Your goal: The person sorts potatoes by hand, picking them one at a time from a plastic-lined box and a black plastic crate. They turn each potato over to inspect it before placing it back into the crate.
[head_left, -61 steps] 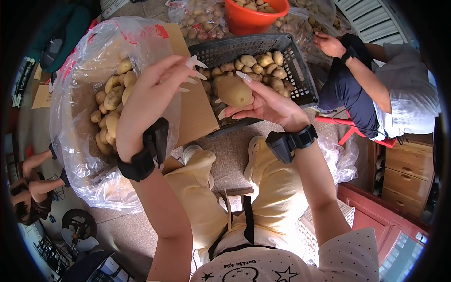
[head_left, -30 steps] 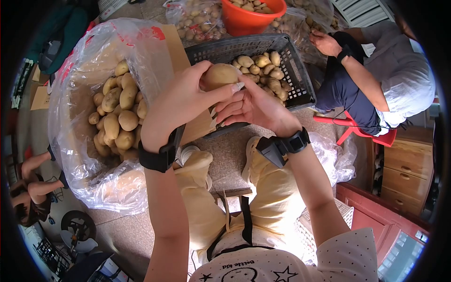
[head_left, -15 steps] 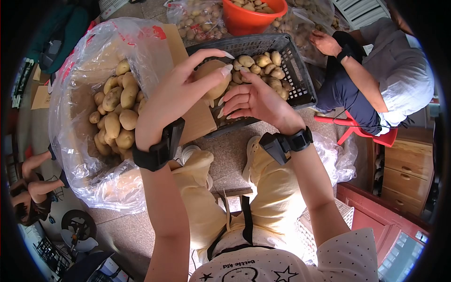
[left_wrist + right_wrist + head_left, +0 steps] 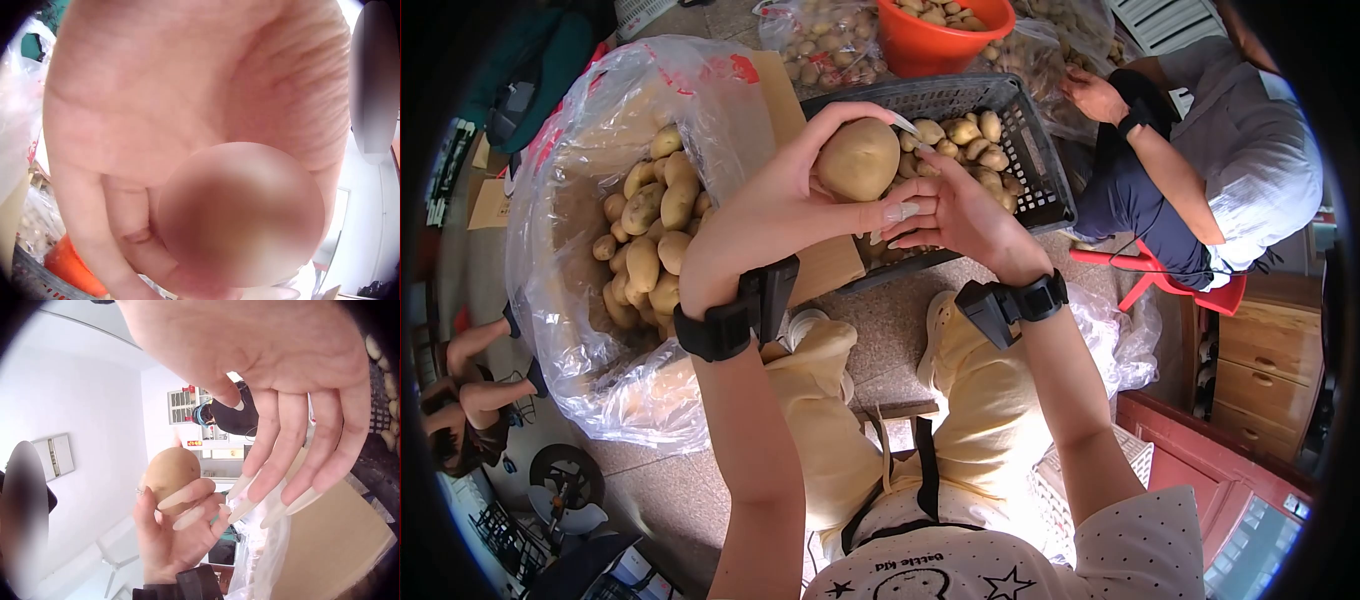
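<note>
A large, round, tan potato (image 4: pixel 858 160) is gripped by my left hand (image 4: pixel 775 215), its fingers curled over the far side and its thumb along the near side. In the right wrist view the potato (image 4: pixel 175 474) shows a small dark spot, with long-nailed fingers wrapped about it. My right hand (image 4: pixel 975 220) is just to the right, fingers loosely bent and holding nothing, its fingertips overlapping the left thumb in the head view. Beneath both hands lies a black plastic crate (image 4: pixel 1040 160) partly filled with smaller potatoes (image 4: pixel 960 130).
At left stands a plastic-lined cardboard box (image 4: pixel 550 270) with several potatoes (image 4: pixel 642 265). A brown flap (image 4: pixel 825 260) lies between box and crate. Behind are an orange-red tub (image 4: pixel 940 50) and bagged potatoes (image 4: pixel 825 45). A seated person (image 4: pixel 1230 150) is at right on a red stool (image 4: pixel 1145 275).
The potato has passed from my right hand to my left. My left hand has turned around it, and the right hand's fingers have come away.
</note>
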Tool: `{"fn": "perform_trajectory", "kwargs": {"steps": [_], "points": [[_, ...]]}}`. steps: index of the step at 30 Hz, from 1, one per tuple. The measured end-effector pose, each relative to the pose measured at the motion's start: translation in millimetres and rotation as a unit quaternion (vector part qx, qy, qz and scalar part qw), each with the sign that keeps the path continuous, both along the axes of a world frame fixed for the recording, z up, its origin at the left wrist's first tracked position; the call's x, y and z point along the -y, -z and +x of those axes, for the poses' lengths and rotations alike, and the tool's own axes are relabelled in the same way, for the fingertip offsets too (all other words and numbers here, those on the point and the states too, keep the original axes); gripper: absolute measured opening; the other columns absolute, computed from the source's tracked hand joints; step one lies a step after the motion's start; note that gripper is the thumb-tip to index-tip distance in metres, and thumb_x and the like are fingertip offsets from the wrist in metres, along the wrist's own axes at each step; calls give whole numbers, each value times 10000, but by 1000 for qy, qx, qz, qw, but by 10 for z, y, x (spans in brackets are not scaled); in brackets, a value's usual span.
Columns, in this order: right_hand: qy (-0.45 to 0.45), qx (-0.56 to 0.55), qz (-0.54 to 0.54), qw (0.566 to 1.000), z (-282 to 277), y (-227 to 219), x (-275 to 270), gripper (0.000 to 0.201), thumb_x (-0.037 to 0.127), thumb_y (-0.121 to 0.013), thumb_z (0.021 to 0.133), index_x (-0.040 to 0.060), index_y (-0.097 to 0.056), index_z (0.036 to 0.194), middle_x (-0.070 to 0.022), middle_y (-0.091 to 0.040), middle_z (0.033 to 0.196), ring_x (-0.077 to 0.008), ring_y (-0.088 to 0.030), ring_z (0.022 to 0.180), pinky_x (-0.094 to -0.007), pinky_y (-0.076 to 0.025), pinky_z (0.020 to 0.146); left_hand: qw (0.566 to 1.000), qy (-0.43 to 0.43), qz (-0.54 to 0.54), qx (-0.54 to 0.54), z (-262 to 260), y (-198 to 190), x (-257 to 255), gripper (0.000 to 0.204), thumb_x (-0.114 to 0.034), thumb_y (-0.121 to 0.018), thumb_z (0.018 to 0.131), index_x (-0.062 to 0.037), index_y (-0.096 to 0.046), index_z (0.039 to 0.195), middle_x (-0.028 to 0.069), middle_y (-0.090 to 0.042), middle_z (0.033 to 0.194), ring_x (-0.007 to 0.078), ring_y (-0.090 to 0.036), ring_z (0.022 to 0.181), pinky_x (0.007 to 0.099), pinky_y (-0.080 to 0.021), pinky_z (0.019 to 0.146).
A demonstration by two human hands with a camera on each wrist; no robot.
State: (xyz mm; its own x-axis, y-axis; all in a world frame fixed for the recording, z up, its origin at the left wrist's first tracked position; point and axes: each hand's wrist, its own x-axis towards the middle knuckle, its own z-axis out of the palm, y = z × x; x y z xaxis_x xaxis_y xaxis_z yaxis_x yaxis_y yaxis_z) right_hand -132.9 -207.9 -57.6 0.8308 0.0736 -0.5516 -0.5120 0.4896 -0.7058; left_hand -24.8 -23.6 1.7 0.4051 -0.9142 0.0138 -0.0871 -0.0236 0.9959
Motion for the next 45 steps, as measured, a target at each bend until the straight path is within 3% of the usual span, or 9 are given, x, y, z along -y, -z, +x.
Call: {"fn": "perform_trajectory", "kwargs": {"steps": [6, 12, 14, 18, 20, 23, 37, 42, 45], "points": [[-1, -8, -5, 1000, 21, 15, -11, 641, 558, -302, 954, 3, -622, 955, -123, -678, 908, -208, -659, 873, -321, -514, 821, 999, -11, 15, -34, 8, 7, -1, 511, -80, -641, 873, -52, -392, 1317, 60, -525, 1224, 93, -577, 900, 224, -482, 795], [0, -11, -18, 1000, 22, 6, -24, 657, 559, -288, 955, 0, -631, 968, -114, -678, 906, -191, -655, 864, -315, -504, 828, 996, -35, 40, -71, -33, -2, -10, 532, -223, -584, 926, -3, -332, 1340, 115, -622, 1013, 167, -639, 842, 251, -495, 807], [-9, -7, -17, 1000, 24, 21, 0, 659, 557, -284, 956, -2, -633, 980, -121, -679, 918, -197, -656, 874, -317, -503, 832, 994, -63, 38, -77, -34, 0, -25, 528, -359, -635, 889, -34, -440, 1257, 39, -621, 1024, 85, -621, 875, 202, -469, 731], [-25, -1, -20, 999, 16, -20, -1, 662, 545, -279, 958, -12, -632, 1016, -142, -680, 956, -217, -657, 914, -322, -501, 842, 990, -73, 68, -96, -34, -93, -49, 530, -438, -590, 895, -25, -507, 1217, 40, -621, 1050, 105, -625, 879, 206, -486, 743], [-28, 0, -14, 999, 19, -29, 4, 634, 543, -294, 961, 2, -624, 996, -151, -677, 964, -227, -654, 930, -332, -493, 859, 982, -138, 93, -85, -42, -95, -45, 553, -506, -531, 900, -17, -568, 1157, 57, -643, 1010, 126, -640, 830, 224, -508, 750], [-25, -2, -9, 1000, 20, -35, -2, 605, 538, -314, 964, 14, -616, 976, -162, -673, 973, -238, -651, 946, -338, -486, 871, 980, -116, 116, -114, -16, -184, -41, 514, -443, -456, 943, 24, -581, 1117, 127, -660, 983, 175, -644, 872, 283, -534, 789], [-8, 1, -30, 1000, 2, -28, -45, 460, 402, -366, 987, 2, -592, 1005, -135, -670, 955, -228, -637, 944, -323, -479, 877, 960, -212, 89, -160, 77, -218, -126, 551, -494, -487, 905, 4, -555, 1133, 148, -688, 956, 174, -664, 820, 240, -504, 830], [-5, 22, -40, 999, -11, 53, -15, 422, 368, -376, 990, 9, -597, 1002, -133, -673, 965, -220, -644, 934, -323, -478, 871, 946, -292, 88, -112, 226, -69, -288, 563, -478, -532, 893, 9, -528, 1175, 135, -680, 976, 166, -663, 814, 237, -500, 810], [-5, 22, -50, 999, -9, 68, -25, 415, 354, -368, 993, 6, -595, 995, -132, -672, 963, -220, -645, 928, -327, -481, 867, 921, -374, 86, -61, 358, 140, -450, 606, -513, -570, 852, 29, -550, 1120, 156, -638, 999, 223, -656, 941, 287, -521, 756]]}}
